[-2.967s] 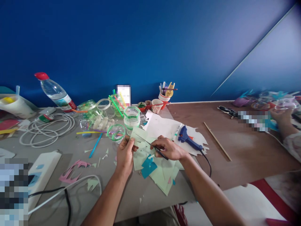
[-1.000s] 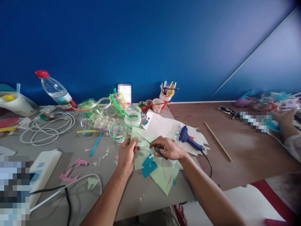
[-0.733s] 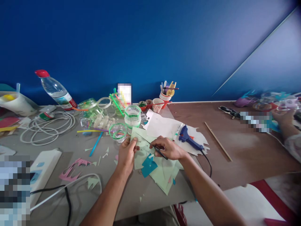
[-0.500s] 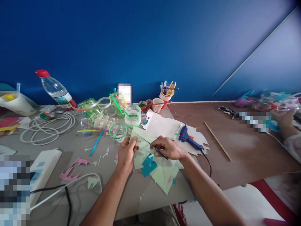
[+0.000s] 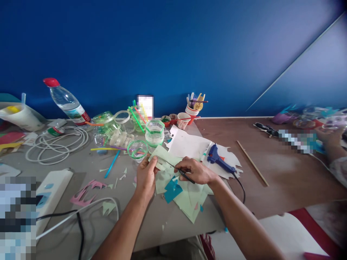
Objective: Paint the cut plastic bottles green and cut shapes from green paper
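A light green paper piece point(image 5: 162, 153) is pinched between the thumb and fingers of my left hand point(image 5: 146, 176). My right hand point(image 5: 195, 169) is closed round dark-handled scissors point(image 5: 187, 177), whose thin blades point left across that paper. Whether the blades are apart is hard to make out. Under both hands lie more light green sheets point(image 5: 189, 207), with a teal paper scrap point(image 5: 172, 190) on top. A blue hot glue gun point(image 5: 221, 162) rests on jagged white paper point(image 5: 187, 142) to the right of my right hand.
Clear jars with green rims point(image 5: 155, 133) stand behind my left hand. A water bottle point(image 5: 67, 103) leans at the back left. A power strip point(image 5: 54, 187) and cables lie left. A wooden stick point(image 5: 252, 162) lies right. Another person's hand point(image 5: 329, 139) is at far right.
The green paper in my left hand has tilted and its upper edge sits lower, with the scissors still at it. The whole view has shifted slightly.
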A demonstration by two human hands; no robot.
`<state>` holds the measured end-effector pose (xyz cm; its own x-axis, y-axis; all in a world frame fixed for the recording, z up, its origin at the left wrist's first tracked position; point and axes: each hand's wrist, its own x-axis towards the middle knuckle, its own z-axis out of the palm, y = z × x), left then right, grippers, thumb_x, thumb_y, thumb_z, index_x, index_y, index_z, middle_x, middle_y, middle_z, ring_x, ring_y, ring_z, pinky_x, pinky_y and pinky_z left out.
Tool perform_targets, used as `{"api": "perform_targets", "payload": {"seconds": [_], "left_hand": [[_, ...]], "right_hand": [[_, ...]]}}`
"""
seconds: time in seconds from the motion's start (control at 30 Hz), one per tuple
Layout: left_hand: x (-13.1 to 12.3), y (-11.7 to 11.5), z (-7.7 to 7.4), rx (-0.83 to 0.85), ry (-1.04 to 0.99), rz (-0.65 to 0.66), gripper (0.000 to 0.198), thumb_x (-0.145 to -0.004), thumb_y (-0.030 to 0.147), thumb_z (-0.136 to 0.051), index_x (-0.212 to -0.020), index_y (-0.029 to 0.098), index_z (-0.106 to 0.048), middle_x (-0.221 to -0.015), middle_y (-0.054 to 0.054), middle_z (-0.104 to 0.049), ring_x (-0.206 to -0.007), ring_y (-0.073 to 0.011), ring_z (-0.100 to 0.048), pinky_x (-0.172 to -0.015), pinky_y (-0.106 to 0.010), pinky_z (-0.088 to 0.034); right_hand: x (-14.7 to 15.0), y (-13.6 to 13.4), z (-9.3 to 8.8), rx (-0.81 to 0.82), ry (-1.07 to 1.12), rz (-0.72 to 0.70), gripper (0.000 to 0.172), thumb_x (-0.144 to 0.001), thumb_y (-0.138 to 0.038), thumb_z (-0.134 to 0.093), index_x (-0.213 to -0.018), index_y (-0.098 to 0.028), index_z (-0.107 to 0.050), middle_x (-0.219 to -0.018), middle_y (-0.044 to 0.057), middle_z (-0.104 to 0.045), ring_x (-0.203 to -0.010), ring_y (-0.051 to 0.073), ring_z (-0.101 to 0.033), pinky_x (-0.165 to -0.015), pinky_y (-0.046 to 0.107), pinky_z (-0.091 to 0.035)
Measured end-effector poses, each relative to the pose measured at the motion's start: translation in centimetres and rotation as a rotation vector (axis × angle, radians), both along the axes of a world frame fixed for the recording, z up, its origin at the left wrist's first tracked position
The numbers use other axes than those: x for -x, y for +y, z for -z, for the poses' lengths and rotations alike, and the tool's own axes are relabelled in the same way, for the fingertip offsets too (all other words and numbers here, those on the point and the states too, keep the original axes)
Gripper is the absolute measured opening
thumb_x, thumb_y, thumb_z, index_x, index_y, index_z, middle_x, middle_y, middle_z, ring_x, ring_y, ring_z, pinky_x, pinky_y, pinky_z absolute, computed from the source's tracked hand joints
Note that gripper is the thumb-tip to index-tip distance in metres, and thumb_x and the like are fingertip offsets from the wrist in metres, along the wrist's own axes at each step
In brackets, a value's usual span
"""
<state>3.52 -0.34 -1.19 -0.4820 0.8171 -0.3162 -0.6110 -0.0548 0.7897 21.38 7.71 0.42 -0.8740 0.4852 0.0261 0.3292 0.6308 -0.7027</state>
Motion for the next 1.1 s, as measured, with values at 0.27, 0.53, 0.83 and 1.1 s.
{"api": "perform_targets", "payload": {"seconds": [0.27,0.53,0.83,1.1], "left_hand": [[0.1,-0.1,0.1,0.020,0.004,0.009,0.035,-0.058,0.041,-0.080,-0.070,0.018,-0.057,-0.050,0.006,-0.050,-0.044,-0.0072,-0.046,-0.046,-0.020,-0.032],[0.3,0.1,1.2,-0.010,0.053,-0.025,0.033,-0.064,0.043,-0.076,-0.067,0.019,-0.055,-0.049,0.007,-0.047,-0.045,-0.0068,-0.043,-0.046,-0.020,-0.032],[0.4,0.1,1.3,0.001,0.093,-0.023,0.034,-0.066,0.045,-0.075,-0.065,0.019,-0.054,-0.051,0.006,-0.048,-0.046,-0.0069,-0.041,-0.047,-0.020,-0.032],[0.4,0.0,1.3,0.018,0.114,-0.015,0.033,-0.067,0.045,-0.073,-0.068,0.018,-0.054,-0.054,0.005,-0.052,-0.048,-0.0080,-0.045,-0.048,-0.021,-0.033]], "right_hand": [[-0.1,0.1,0.3,0.000,-0.008,0.014,0.030,-0.081,-0.043,-0.066,-0.094,-0.017,-0.071,-0.074,0.005,-0.066,-0.068,0.016,-0.058,-0.060,0.023,-0.043],[-0.1,0.1,0.4,-0.006,-0.001,0.018,0.031,-0.082,-0.045,-0.065,-0.093,-0.017,-0.071,-0.074,0.006,-0.068,-0.071,0.017,-0.059,-0.060,0.023,-0.043],[-0.2,0.1,0.6,-0.009,-0.011,0.026,0.032,-0.082,-0.045,-0.065,-0.094,-0.017,-0.071,-0.076,0.006,-0.069,-0.069,0.016,-0.059,-0.059,0.022,-0.043],[-0.2,0.1,0.5,-0.008,-0.017,0.018,0.035,-0.083,-0.046,-0.063,-0.095,-0.015,-0.071,-0.076,0.007,-0.069,-0.068,0.015,-0.059,-0.059,0.021,-0.042]]}}
